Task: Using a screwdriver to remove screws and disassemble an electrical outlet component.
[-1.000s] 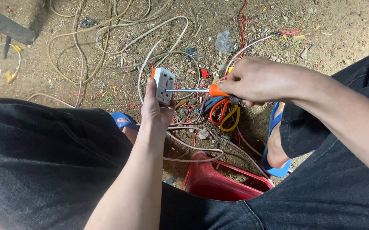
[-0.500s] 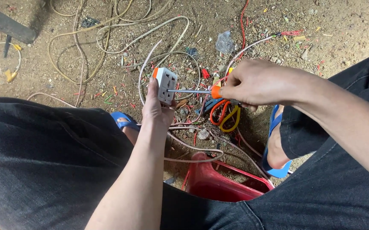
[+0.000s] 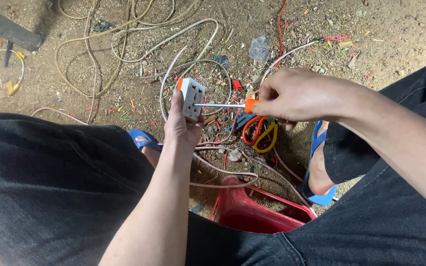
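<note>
Little has shifted since the earlier frames: the white socket block (image 3: 191, 97) sits at much the same tilt in the left hand (image 3: 181, 127), and the screwdriver's steel shaft (image 3: 219, 104) remains level with its tip against the block's face. That block, white with an orange corner, is held up off the ground between the knees, the left hand's fingers (image 3: 177, 101) wrapped behind it so that its slotted face turns toward the tool, which looks like a way to brace it against the push of the tip. The right hand (image 3: 299, 94) is clenched round the orange screwdriver handle (image 3: 250, 105), gripping it near the shaft, probably for control in turning. A pale cable (image 3: 173, 64) loops from the block across the dirt floor (image 3: 395, 34). Just below the right hand lies a tool with orange and yellow loop handles (image 3: 259, 135), close by. Cut bits of red and yellow wire insulation are strewn around. A crumpled clear plastic wrapper (image 3: 259, 48) lies further out on the dirt, with no label legible. A red plastic stool (image 3: 252, 212) is under the person, blue sandals (image 3: 321, 192) on the feet.
</note>
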